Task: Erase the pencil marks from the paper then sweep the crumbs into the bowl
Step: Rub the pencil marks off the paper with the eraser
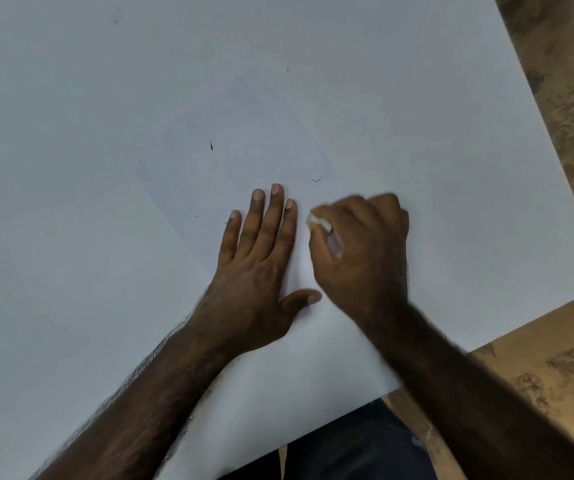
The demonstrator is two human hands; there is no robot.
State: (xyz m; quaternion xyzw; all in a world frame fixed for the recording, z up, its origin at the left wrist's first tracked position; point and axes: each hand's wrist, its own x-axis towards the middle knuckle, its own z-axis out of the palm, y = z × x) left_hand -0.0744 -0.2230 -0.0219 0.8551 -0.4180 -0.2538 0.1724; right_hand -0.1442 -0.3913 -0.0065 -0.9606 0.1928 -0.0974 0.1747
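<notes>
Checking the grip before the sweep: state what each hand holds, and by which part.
The right hand pinches a small white eraser, most of it hidden, one end showing. The left hand holds nothing; it presses flat on the paper.

The big white paper [278, 98] lies flat. Small dark crumbs [211, 145] sit on it (a few). The white eraser [317, 221] touches it, near the middle.

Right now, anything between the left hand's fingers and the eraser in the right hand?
Head view: only a narrow strip of bare white paper separates the left hand from the eraser pinched in the right hand. No crumbs visible in that gap.
</notes>
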